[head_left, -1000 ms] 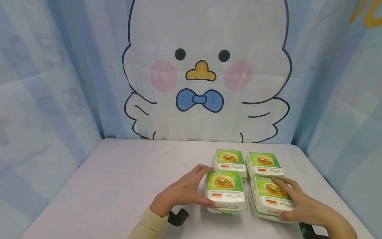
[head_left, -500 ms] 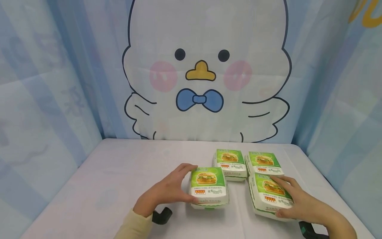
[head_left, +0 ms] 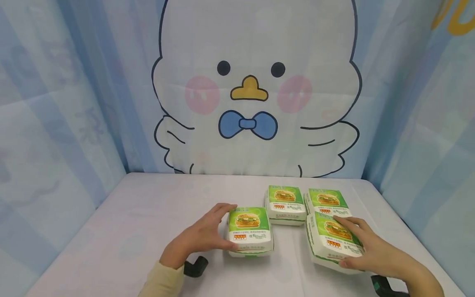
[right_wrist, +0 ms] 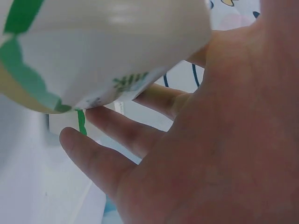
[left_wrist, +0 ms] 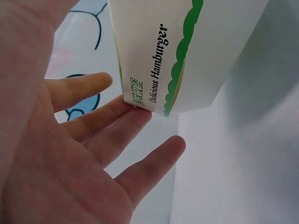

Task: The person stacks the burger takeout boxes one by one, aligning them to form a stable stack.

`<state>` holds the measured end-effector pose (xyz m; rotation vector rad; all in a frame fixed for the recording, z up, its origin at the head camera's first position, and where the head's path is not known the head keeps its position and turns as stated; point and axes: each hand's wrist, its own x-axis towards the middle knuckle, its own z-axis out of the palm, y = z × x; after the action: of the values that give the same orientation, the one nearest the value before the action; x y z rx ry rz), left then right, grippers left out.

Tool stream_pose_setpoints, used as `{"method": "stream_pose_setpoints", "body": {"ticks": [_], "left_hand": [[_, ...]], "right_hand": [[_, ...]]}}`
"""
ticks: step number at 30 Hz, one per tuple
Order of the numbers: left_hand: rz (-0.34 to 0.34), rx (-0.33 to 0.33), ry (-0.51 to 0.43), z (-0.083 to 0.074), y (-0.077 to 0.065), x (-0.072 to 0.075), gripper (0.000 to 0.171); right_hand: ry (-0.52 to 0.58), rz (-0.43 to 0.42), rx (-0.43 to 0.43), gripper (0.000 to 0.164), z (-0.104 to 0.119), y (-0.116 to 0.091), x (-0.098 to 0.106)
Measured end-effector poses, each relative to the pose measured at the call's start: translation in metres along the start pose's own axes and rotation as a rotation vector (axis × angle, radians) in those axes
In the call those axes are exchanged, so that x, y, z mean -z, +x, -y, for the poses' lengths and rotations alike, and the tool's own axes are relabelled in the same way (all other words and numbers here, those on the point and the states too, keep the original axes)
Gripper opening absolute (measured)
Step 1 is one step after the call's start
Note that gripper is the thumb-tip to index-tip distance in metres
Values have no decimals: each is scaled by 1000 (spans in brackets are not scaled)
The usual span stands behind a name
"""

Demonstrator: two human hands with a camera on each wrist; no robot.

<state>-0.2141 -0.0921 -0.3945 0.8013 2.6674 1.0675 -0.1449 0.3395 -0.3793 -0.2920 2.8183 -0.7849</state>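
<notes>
My left hand grips a green-and-white hamburger box, thumb at its near left corner and fingers at its far left edge. In the left wrist view, fingertips touch the box's white side, printed "Delicious Hamburger"; the little finger stands apart from it. At the right, my right hand holds a second hamburger box, thumb in front and fingers over its top. That box sits slightly turned and overlaps the box behind it in the head view. In the right wrist view its white side is close to the camera.
Two more hamburger boxes stand side by side behind: one at the back left, one at the back right. The white table ends at a curtain with a cartoon bird. Curtains hang on both sides too.
My left hand has moved left with its box, away from the back left box and the right-hand box. The right hand's box has shifted slightly left and toward the back.
</notes>
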Motion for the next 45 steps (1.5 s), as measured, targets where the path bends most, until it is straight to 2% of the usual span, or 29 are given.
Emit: {"method": "stream_pose_setpoints", "body": {"ticks": [4,10,17,23,30,38,45], "left_hand": [[27,-12,-6,1,-1,1,103],[63,6,-13,2,-1,3,103],[94,-4,-53,5,-2,-2,100],[91,5,-27,7,-1,-3,100],[105,14,-18,6,-3,-2,102],[128,26,-2,5,-2,-3,103],[137,11,11,2,-2,-3,103]], "right_hand": [[-26,-33,19,91,8,-2,1],[-63,-119,67,91,22,-4,2],[-22,-113,55,93,38,2,-1],[-13,-108,81,93,53,10,-3],[-31,-150,153,95,69,16,-1],[-6,-185,153,94,88,24,-9],[-2,-239,209,93,96,32,-20]]}}
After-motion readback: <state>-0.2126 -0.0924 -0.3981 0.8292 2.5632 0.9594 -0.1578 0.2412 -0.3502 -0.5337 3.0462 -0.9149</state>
